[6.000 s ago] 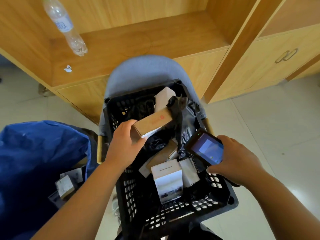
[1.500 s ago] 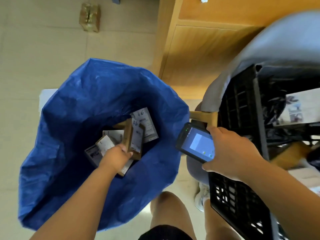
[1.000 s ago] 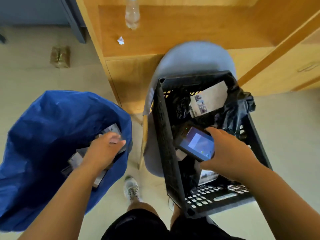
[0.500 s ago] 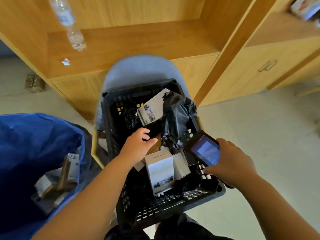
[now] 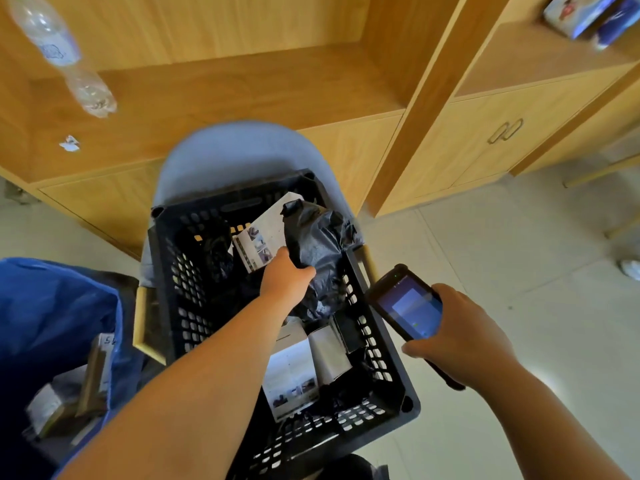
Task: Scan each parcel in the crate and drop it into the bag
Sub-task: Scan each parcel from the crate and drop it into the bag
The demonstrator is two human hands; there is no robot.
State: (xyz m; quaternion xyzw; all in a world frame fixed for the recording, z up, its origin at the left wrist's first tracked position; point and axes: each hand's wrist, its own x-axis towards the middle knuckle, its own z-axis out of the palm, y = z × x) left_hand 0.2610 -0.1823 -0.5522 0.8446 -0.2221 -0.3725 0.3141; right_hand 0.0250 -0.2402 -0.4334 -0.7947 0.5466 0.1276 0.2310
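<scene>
Parcels (image 5: 65, 393) already in bag (image 5: 52, 323) at 9 o'clock; several left in crate (image 5: 166, 271). Your left hand (image 5: 285, 277) fingers closing on black pouch (image 5: 318, 251); right hand (image 5: 457, 337) grips scanner (image 5: 407, 306).

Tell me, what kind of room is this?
Probably an office or small mailroom used for sorting parcels: wooden cabinets, a crate of parcels resting on a chair, and a handheld scanner.
</scene>
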